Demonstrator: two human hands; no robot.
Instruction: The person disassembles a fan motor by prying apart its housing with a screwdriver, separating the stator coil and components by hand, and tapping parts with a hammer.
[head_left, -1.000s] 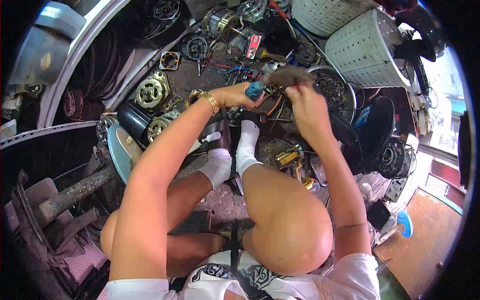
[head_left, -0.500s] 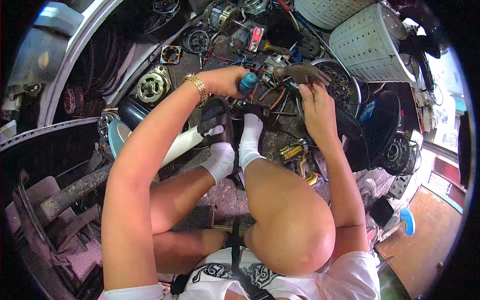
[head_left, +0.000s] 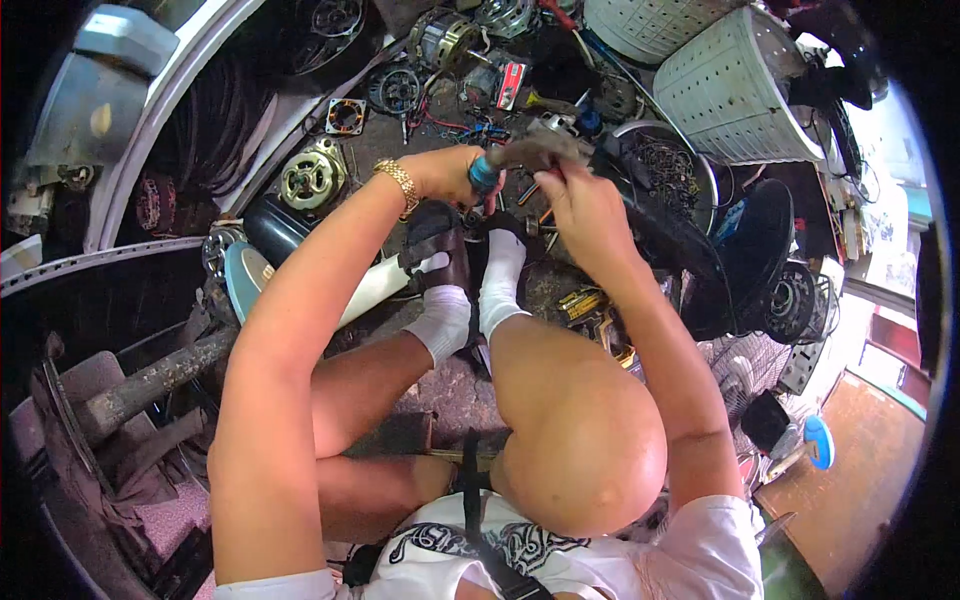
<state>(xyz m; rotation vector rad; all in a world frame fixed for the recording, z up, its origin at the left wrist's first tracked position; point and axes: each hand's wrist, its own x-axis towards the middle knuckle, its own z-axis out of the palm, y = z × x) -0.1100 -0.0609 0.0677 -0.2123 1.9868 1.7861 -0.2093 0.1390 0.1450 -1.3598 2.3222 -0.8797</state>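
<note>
My left hand (head_left: 450, 172), wearing a gold watch-like band at the wrist, is wrapped round the teal handle of a screwdriver (head_left: 484, 178) held upright, butt end toward me. Its shaft and tip are hidden below the fist. A claw hammer (head_left: 540, 152) is in my right hand (head_left: 588, 205), fingers closed round its handle. The hammer's head is slightly blurred and sits right at the screwdriver's butt; whether they touch I cannot tell. Both hands are just beyond my sandalled feet (head_left: 437, 245). Whatever is under the screwdriver is mostly hidden.
A yellow-black power drill (head_left: 592, 312) lies on the floor by my right leg. Beyond the hands are motor parts (head_left: 443, 38), wires and a red-white box (head_left: 511, 86). At right stand a metal basin (head_left: 712, 190) of scraps and a white perforated tub (head_left: 728, 90).
My right hand has swung the hammer left and inward, bringing its head to the screwdriver's butt. My left hand has shifted only slightly, keeping its hold.
</note>
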